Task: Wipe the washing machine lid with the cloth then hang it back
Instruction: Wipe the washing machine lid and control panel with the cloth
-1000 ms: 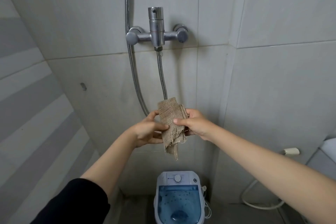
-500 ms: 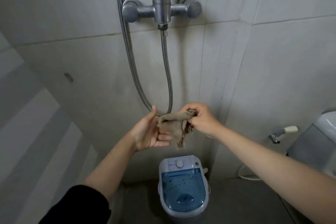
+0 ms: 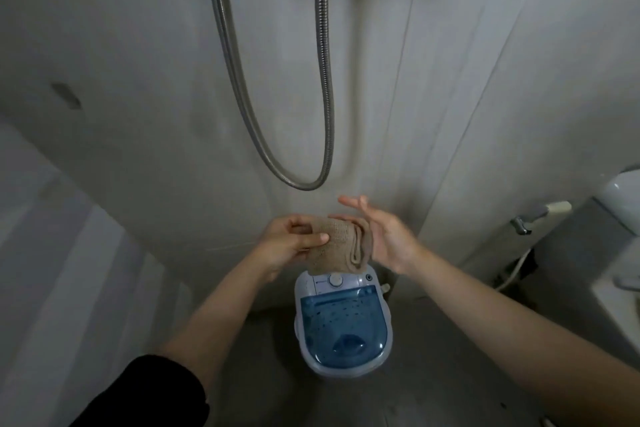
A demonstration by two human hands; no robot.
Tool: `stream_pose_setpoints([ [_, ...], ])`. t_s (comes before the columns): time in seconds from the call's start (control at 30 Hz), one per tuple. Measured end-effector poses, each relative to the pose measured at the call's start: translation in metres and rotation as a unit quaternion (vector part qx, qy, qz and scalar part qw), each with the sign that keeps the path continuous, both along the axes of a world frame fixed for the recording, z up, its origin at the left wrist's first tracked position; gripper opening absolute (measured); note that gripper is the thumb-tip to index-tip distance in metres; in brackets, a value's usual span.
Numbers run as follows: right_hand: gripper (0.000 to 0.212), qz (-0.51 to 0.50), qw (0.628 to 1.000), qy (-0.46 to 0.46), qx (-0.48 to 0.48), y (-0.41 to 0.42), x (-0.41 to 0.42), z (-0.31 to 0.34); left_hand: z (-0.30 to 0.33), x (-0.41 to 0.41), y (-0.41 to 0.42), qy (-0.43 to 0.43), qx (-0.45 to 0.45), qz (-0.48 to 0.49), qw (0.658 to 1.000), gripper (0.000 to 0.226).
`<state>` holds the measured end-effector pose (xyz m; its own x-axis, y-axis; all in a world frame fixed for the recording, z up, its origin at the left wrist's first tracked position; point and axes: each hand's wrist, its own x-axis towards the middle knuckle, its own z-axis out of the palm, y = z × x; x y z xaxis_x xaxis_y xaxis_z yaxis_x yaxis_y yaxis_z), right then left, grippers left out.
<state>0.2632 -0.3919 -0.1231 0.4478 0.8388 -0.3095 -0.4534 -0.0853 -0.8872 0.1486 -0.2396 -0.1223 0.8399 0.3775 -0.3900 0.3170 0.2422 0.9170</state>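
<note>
A folded brown cloth [image 3: 341,246] hangs in the air above the small washing machine. My left hand [image 3: 289,244] grips its left side between thumb and fingers. To the right of the cloth, my right hand [image 3: 382,236] has its fingers spread, the palm close to or just touching the fabric. Below on the floor stands the white washing machine [image 3: 341,321] with a translucent blue lid [image 3: 343,326], closed, and a round dial at its back edge.
A metal shower hose [image 3: 320,87] loops down the tiled wall just above my hands. A bidet sprayer [image 3: 540,213] is mounted on the right wall, with a toilet [image 3: 623,198] at the right edge. Grey floor surrounds the machine.
The cloth passed from my right hand to my left, and my right hand opened. My hands came down from the hose toward the machine, and the view tilted downward.
</note>
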Motion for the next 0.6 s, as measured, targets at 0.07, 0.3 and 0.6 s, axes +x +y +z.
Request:
stream_pose_setpoints([
  [0.07, 0.055, 0.009, 0.998, -0.036, -0.06, 0.005, -0.001, -0.026, -0.019, 0.005, 0.0, -0.002, 0.007, 0.014, 1.0, 0.027],
  [0.3, 0.042, -0.04, 0.986, -0.095, -0.128, 0.017, 0.007, -0.132, -0.116, 0.023, 0.007, -0.004, 0.043, 0.043, 0.998, 0.023],
  [0.6, 0.018, -0.108, 0.986, -0.123, -0.028, 0.033, 0.033, -0.287, -0.29, 0.07, 0.026, -0.025, 0.19, 0.09, 0.977, 0.015],
])
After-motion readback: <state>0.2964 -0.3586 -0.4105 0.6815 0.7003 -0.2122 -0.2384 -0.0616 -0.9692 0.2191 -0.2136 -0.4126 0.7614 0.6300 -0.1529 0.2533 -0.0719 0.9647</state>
